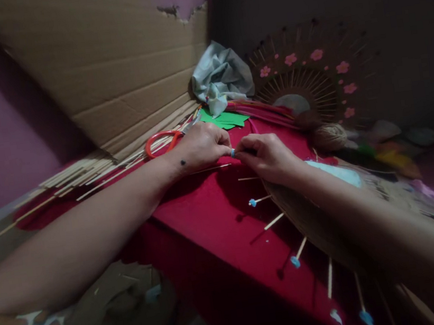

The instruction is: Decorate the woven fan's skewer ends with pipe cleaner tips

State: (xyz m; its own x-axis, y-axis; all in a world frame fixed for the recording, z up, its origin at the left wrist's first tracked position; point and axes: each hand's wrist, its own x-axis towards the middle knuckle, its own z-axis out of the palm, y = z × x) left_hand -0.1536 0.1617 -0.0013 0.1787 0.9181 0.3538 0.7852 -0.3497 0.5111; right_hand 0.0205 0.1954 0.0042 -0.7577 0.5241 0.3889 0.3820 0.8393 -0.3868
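Note:
My left hand (201, 146) and my right hand (266, 155) meet over a red table (207, 206). Between their fingertips sits a small blue bead (233, 153) at the tip of a thin wooden stick; my left fingers pinch the bead and my right fingers pinch the stick. The stick belongs to a round woven craft piece (307, 214) under my right forearm, with several sticks fanning outward. Some of those sticks carry blue beads (251, 202) at their tips, others are bare (274, 221).
Red-handled scissors (160, 140) lie behind my left hand beside a heap of loose sticks (78, 175). Green paper (224, 119), a crumpled cloth (221, 76), a ball of twine (329, 137) and a finished stick fan with pink flowers (310, 81) stand behind. Cardboard (108, 65) leans at the back.

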